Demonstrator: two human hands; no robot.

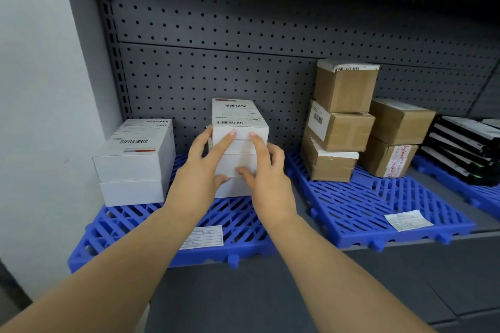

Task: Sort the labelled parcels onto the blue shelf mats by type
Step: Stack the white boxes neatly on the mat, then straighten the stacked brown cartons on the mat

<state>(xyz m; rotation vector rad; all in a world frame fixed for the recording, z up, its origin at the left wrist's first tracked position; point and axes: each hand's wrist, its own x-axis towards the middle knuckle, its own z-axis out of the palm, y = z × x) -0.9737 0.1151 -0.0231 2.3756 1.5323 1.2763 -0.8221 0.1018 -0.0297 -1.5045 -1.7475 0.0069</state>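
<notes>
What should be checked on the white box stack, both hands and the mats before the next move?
1. Left hand on the taller white stack: ok, fingers lie flat on its front.
2. Right hand on the same stack: ok, fingers straight, no closed grip.
3. Stack edges flush: cannot tell, the hands cover the lower boxes.
4. White boxes share the left blue mat with the shorter white stack: ok.
5. Brown cardboard boxes kept on the middle blue mat: ok.

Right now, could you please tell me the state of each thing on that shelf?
White stack: four high, steadied by both hands.
Left hand: fingers straight, pressing.
Right hand: fingers straight, pressing.
Left white stack: two high, untouched.
Brown boxes: stacked, crooked.
Black parcels: stacked.
</notes>
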